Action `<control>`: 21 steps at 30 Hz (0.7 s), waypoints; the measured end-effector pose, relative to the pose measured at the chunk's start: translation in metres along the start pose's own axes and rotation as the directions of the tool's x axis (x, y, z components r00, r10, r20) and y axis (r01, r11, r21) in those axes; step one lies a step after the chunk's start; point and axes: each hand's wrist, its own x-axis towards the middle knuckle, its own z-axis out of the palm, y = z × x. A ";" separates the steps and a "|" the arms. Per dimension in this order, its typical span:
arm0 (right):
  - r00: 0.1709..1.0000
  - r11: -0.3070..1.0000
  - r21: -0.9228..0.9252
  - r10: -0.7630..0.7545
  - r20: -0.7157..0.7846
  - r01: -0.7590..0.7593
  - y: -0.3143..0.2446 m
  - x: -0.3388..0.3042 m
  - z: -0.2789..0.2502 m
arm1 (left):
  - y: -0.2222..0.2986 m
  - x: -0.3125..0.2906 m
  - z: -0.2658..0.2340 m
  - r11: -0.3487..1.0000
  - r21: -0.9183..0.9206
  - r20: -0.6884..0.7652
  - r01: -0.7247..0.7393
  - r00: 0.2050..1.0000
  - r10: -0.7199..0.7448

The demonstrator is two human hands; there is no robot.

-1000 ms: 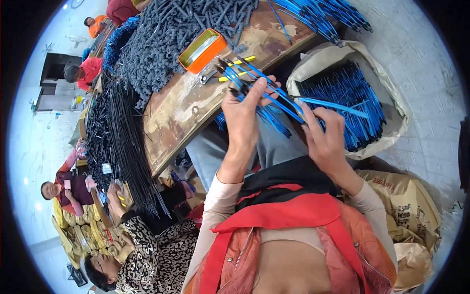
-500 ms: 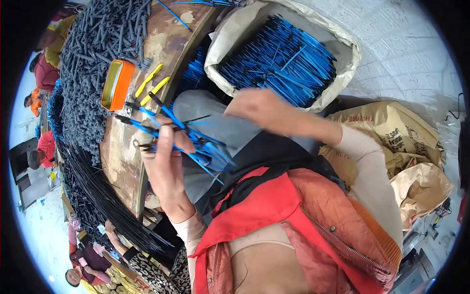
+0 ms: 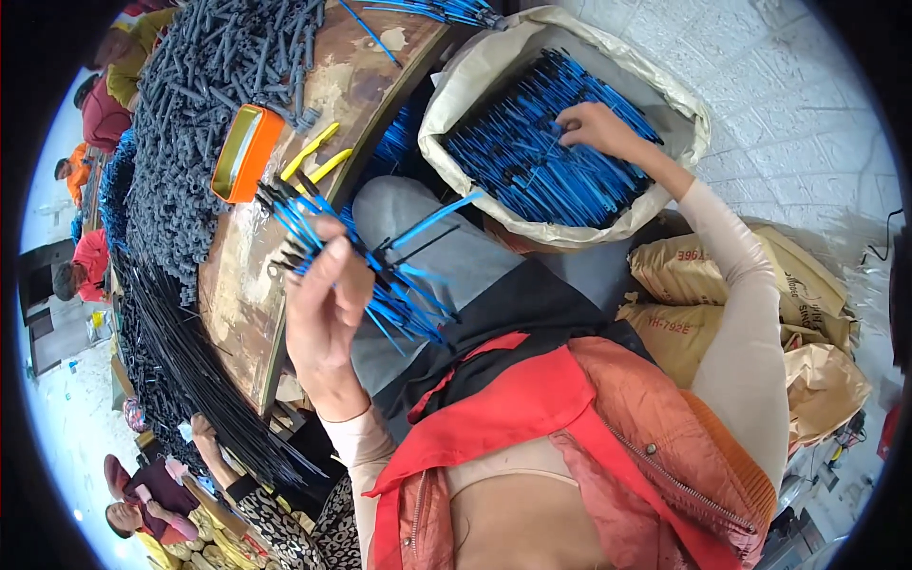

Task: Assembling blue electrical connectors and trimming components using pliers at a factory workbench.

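My left hand (image 3: 328, 294) is closed around a fanned bundle of thin blue sticks with black ends (image 3: 404, 299), held beside the table edge above my lap. The sticks point out on both sides of my fingers. At the upper right, my right hand (image 3: 597, 128) is over an open whitish sack (image 3: 432, 142), its fingers curled at the blue sticks (image 3: 532, 133) heaped inside. Whether a stick is between those fingers is too small to tell. Blue sticks and black tips fill much of the sack in a layered pile.
The worn wooden table (image 3: 249, 304) holds a heap of dark grey tubes (image 3: 195, 180), an orange box (image 3: 256, 152), two yellow-handled tools (image 3: 311, 149) and long black rods (image 3: 195, 351). Brown paper sacks (image 3: 670, 347) lie at right. Another person's forearm (image 3: 217, 458) reaches in at lower left.
My right hand has swung from near the sack's lower edge up and right, over the sticks inside. My left hand keeps the bundle in nearly the same place.
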 end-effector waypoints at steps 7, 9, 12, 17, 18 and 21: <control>0.993 0.930 0.363 -0.027 -0.114 0.066 -0.126 -0.022 -0.078 | -0.002 0.036 0.024 0.980 0.138 -0.147 -0.141 0.976 0.161; 0.991 0.831 0.543 -0.067 -0.113 0.118 -0.161 -0.031 -0.086 | -0.012 0.048 0.040 0.952 0.225 -0.087 -0.207 0.969 0.231; 0.969 0.778 0.613 -0.236 0.080 0.139 -0.201 -0.033 -0.078 | -0.022 0.046 0.064 0.961 0.139 0.025 -0.239 0.971 0.237; 0.944 0.861 0.416 -0.330 0.020 0.293 -0.209 -0.029 -0.066 | -0.024 0.051 0.072 0.874 0.355 -0.024 -0.331 0.932 0.362; 0.952 0.849 0.462 -0.305 0.033 0.256 -0.214 -0.027 -0.067 | -0.023 0.046 0.069 0.890 0.331 -0.072 -0.314 0.932 0.355; 0.909 0.786 0.511 -0.416 0.019 0.349 -0.216 -0.020 -0.066 | -0.023 0.044 0.070 0.886 0.283 -0.068 -0.368 0.914 0.401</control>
